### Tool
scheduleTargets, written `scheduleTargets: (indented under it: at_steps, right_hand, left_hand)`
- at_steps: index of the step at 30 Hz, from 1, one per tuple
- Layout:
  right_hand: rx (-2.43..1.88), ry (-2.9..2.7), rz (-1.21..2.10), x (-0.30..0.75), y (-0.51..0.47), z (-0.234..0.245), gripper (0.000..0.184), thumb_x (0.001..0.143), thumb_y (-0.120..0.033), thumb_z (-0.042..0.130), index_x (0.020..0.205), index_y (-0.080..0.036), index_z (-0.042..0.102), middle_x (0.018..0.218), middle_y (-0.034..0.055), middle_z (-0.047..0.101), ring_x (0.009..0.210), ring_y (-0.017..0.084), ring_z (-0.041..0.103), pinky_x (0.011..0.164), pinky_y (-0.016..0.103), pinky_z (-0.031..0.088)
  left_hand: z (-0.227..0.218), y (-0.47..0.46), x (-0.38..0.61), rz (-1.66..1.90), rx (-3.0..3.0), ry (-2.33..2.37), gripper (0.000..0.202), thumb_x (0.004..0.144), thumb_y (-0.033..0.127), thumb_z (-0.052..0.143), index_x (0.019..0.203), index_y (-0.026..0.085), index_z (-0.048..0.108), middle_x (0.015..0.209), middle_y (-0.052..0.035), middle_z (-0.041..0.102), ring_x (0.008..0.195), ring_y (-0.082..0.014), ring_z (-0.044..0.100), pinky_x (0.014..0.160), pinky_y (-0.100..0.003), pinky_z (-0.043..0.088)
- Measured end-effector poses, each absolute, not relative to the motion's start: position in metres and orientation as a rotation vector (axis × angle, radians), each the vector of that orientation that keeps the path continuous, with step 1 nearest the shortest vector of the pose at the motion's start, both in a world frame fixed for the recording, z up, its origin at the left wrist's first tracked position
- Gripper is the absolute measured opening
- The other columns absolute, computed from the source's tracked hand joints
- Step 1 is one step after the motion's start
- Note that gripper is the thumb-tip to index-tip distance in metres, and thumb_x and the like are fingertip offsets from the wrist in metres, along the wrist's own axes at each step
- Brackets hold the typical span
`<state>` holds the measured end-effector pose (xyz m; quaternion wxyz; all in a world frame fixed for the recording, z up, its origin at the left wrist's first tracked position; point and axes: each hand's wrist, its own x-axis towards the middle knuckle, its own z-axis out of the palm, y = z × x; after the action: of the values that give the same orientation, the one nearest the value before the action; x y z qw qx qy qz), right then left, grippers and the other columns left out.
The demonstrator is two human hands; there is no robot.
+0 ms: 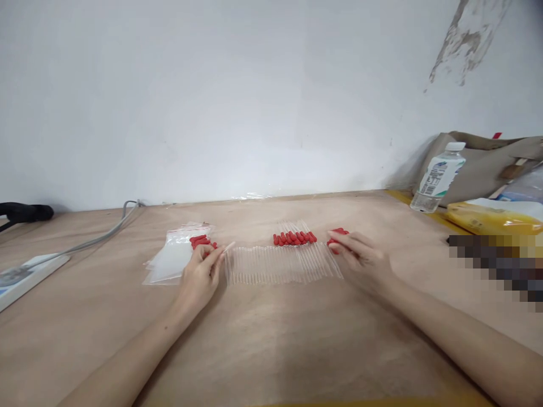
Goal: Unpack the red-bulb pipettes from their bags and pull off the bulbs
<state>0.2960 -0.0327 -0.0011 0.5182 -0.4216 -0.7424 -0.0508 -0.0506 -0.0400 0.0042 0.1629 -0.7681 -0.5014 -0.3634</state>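
My left hand (203, 270) is closed, pinching a thin pale glass tube (229, 247) at the left end of a row of clear glass tubes (271, 265). Beside its knuckles, several red rubber bulbs (199, 241) lie on clear zip bags (170, 257). Farther right, the fingers of my right hand (367, 257) close round a red rubber bulb (333, 243) at a small pile of them, partly hidden by the fingers. Between the hands, behind the tube row, droppers with red bulbs (294, 238) lie side by side, their clear stems pointing toward the wall.
Brown paper (237, 339) covers the table up to the white wall (254, 102). At the right stand a water bottle (439, 178), a beige bag (487, 152) and a yellow packet (496, 217). A grey cable (102, 236) leads to a white power strip (34, 277) at the left.
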Motion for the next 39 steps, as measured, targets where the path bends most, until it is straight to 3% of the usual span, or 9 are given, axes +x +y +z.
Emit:
scheduleTargets:
  at_steps: [3,6,12,15,19,31,39]
  right_hand:
    - [-1.271,-1.493,-0.049,0.317,-0.013,0.0,0.025,0.076,-0.036,0.058,0.094,-0.019,0.057,0.073,0.0037,0.062,0.057,0.014,0.053,0.053,0.027,0.044]
    - [-1.336,-1.342,0.022,0.339,0.005,-0.003,0.023,0.073,-0.04,0.057,0.078,-0.018,0.056,0.068,0.0033,0.059,0.05,0.011,0.047,0.046,0.025,0.04]
    - [-1.332,-1.175,0.298,0.359,0.02,-0.011,0.028,0.072,-0.036,0.055,0.09,-0.014,0.059,0.067,0.0041,0.061,0.056,0.014,0.058,0.053,0.027,0.047]
    - [-1.32,-1.23,0.291,0.358,0.021,-0.015,0.031,0.073,-0.034,0.052,0.094,-0.014,0.061,0.078,0.0075,0.063,0.062,0.015,0.061,0.061,0.029,0.048]
    - [-1.33,-1.351,0.18,0.353,0.023,-0.02,0.036,0.072,-0.035,0.054,0.1,-0.014,0.059,0.084,0.0083,0.064,0.064,0.015,0.057,0.059,0.029,0.045]
    - [-1.467,-1.503,0.008,0.346,0.023,-0.023,0.034,0.071,-0.042,0.056,0.095,-0.018,0.058,0.089,0.0056,0.066,0.079,0.02,0.055,0.073,0.033,0.042]
    - [-1.612,-1.384,-0.055,0.357,0.022,-0.026,0.031,0.074,-0.042,0.048,0.079,-0.016,0.063,0.079,0.0079,0.064,0.064,0.018,0.053,0.063,0.031,0.04]
  left_hand:
    - [0.007,-0.037,-0.057,-0.969,-2.171,-1.442,0.03,0.084,0.018,0.039,0.107,0.014,0.057,0.078,-0.0052,0.05,0.071,-0.0149,0.052,0.061,-0.026,0.047]
    - [0.004,-0.036,-0.056,-0.975,-2.181,-1.331,0.028,0.085,0.016,0.039,0.104,0.014,0.058,0.072,-0.0028,0.047,0.065,-0.0128,0.05,0.061,-0.024,0.046]
    - [-0.007,-0.028,-0.048,-0.872,-2.087,-1.179,0.025,0.088,0.018,0.038,0.106,0.015,0.055,0.076,-0.0041,0.055,0.074,-0.0151,0.057,0.068,-0.025,0.047]
    - [-0.011,-0.028,-0.047,-0.842,-2.175,-1.179,0.026,0.088,0.02,0.039,0.107,0.014,0.054,0.08,-0.0053,0.058,0.075,-0.0163,0.059,0.068,-0.026,0.047]
    - [-0.012,-0.032,-0.048,-0.886,-2.348,-1.219,0.03,0.086,0.027,0.045,0.112,0.013,0.052,0.083,-0.0059,0.059,0.069,-0.0145,0.058,0.065,-0.025,0.048]
    - [-0.002,-0.038,-0.049,-0.84,-2.489,-1.216,0.028,0.082,0.033,0.051,0.101,0.014,0.058,0.092,-0.0081,0.061,0.087,-0.0198,0.055,0.079,-0.035,0.046]
    - [0.006,-0.037,-0.06,-0.646,-2.569,-1.042,0.036,0.079,0.035,0.055,0.111,0.019,0.056,0.115,-0.0088,0.056,0.115,-0.026,0.043,0.096,-0.044,0.037]
